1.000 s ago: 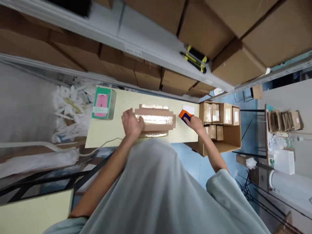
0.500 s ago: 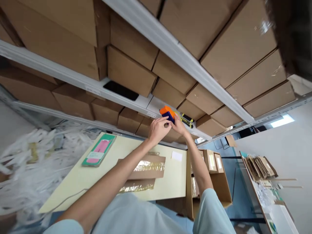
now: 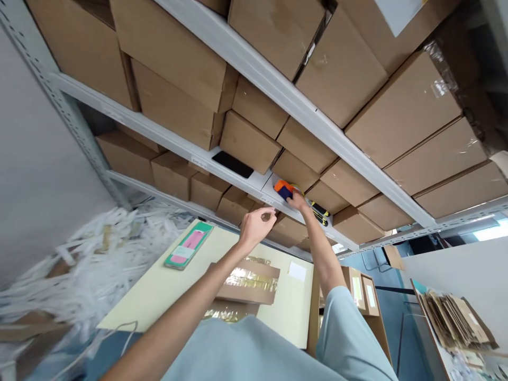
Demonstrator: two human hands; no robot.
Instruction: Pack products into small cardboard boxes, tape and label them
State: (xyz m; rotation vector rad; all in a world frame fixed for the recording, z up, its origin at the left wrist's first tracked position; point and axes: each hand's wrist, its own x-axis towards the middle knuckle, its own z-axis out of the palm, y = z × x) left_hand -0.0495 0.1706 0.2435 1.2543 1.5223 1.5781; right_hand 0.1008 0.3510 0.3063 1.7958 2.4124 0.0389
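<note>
My right hand [image 3: 297, 200] is closed round an orange and dark blue tool [image 3: 284, 189] at the edge of the white shelf [image 3: 254, 181]. Lower and to the left, my left hand [image 3: 257, 226] hangs above the cream table, thumb and forefinger curled together; whatever lies between them is too small to make out. Black and yellow cutters [image 3: 318, 212] lie on the shelf just right of my right hand. A flat black object [image 3: 232, 164] rests farther left on the same shelf.
Cardboard boxes [image 3: 250, 142] fill the shelves ahead. On the cream table [image 3: 291, 301] are taped cardboard pieces [image 3: 248, 280] and a green and pink package [image 3: 189, 245]. An open carton [image 3: 315, 309] stands right; white shredded material [image 3: 95, 264] lies left.
My right hand has carried the orange and blue tool away from my left hand, onto the shelf edge. The hands are now apart. The view has shifted.
</note>
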